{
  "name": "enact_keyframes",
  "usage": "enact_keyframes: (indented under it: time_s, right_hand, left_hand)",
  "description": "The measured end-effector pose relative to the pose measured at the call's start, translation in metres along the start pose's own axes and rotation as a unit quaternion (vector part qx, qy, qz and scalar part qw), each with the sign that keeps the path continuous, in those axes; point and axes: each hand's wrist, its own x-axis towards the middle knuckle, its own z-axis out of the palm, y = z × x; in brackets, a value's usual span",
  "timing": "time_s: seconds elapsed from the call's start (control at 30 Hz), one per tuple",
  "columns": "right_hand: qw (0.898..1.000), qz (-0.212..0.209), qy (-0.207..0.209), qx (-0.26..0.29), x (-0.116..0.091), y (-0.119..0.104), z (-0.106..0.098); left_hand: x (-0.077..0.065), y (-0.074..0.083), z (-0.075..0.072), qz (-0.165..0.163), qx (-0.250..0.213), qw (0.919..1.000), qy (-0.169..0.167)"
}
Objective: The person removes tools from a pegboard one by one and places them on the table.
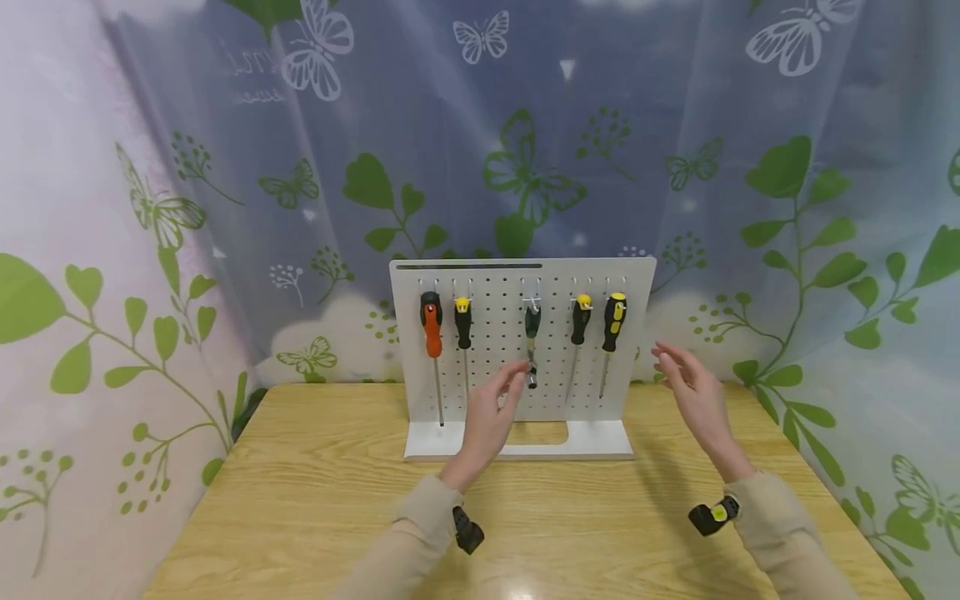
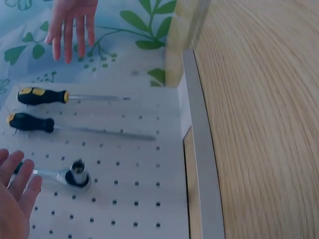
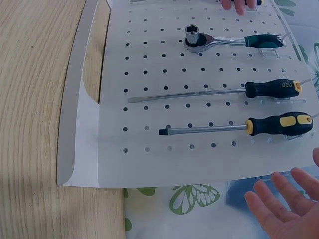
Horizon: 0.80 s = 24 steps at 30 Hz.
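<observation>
A ratchet wrench (image 3: 219,41) with a green and black handle and a socket on its head hangs mid-board on a white pegboard (image 1: 495,392). My left hand (image 1: 491,417) is raised in front of the board, nearest to this wrench; its fingers (image 2: 17,181) are extended and hold nothing. Beyond the board's right edge hovers my right hand (image 1: 697,400), empty, its fingers (image 3: 281,199) spread. Two black and yellow screwdrivers (image 3: 271,88) (image 3: 281,123) hang on the right side. To the left hang an orange and black screwdriver (image 1: 432,329) and another black and yellow screwdriver (image 1: 463,325).
The pegboard's base (image 1: 442,437) stands on a wooden table (image 1: 315,475), near its back edge. Behind and to both sides hangs a curtain (image 1: 465,108) printed with leaves and butterflies. Each wrist wears a strapped-on black camera (image 1: 468,532).
</observation>
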Motion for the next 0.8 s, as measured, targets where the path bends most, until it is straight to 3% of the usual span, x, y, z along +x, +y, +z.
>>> enact_keyframes:
  time_s: [0.2, 0.37, 0.8]
  right_hand:
    - [1.000, 0.005, 0.011, 0.017, 0.007, 0.004, 0.004]
    - [0.998, 0.017, 0.012, 0.062, 0.013, 0.004, 0.010]
    - [0.988, 0.019, -0.001, 0.150, 0.037, 0.008, 0.027]
  left_hand:
    - [0.006, 0.008, 0.033, 0.002, -0.024, 0.9994, -0.026]
    - [0.010, 0.010, 0.058, -0.007, -0.033, 0.9983, -0.048]
    - [0.022, -0.003, 0.105, -0.070, -0.025, 0.9943, -0.076]
